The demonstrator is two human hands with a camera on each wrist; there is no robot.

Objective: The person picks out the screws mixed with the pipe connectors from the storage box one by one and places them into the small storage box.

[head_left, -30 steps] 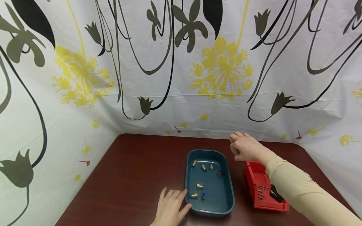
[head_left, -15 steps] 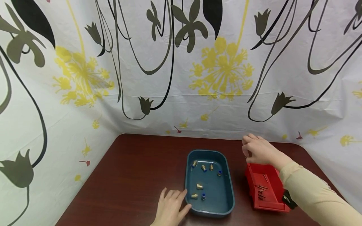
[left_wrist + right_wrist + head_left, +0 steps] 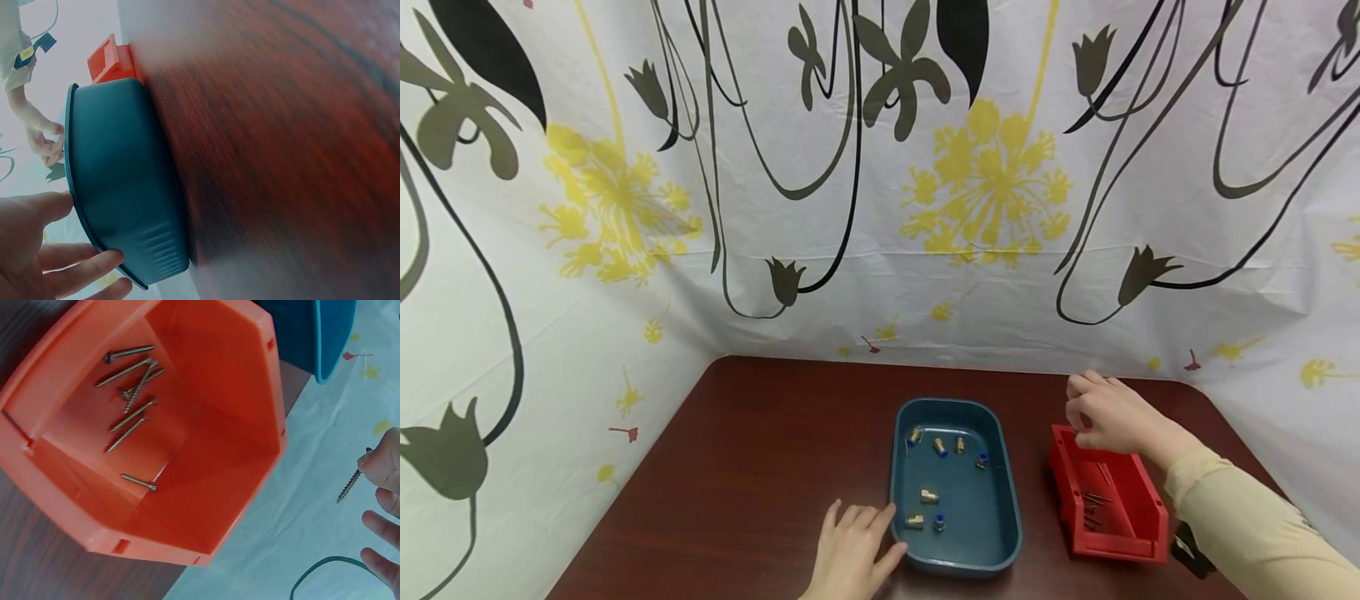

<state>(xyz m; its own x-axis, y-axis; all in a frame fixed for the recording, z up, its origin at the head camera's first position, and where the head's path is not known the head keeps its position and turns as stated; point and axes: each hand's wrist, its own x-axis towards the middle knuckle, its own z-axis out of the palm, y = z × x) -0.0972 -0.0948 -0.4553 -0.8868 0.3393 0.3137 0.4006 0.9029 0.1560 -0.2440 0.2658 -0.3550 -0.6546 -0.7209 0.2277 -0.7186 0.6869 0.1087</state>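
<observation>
My right hand [image 3: 1120, 421] pinches a screw [image 3: 351, 485] between thumb and fingertip, above the far end of the red bin [image 3: 1118, 547]. Several screws [image 3: 129, 436] lie loose on that bin's floor. At the blue-green tray [image 3: 962, 560], my left hand [image 3: 855, 547] touches the left rim with fairly straight fingers. Its thumb and fingertips meet the tray's edge in the left wrist view. Inside the tray lie several brass fittings [image 3: 928, 496], some with blue ends [image 3: 939, 522]. From the head view, the pinched screw is hidden behind the fingers.
Both containers stand on a dark red-brown table [image 3: 760, 475], the red bin right of the tray with a narrow gap between. A patterned white cloth [image 3: 880, 275] hangs behind the table and along its left side.
My right hand has moved rightward from near the gap between tray and bin to over the red bin, lowering a little at the end. The left hand has stayed at the tray.
</observation>
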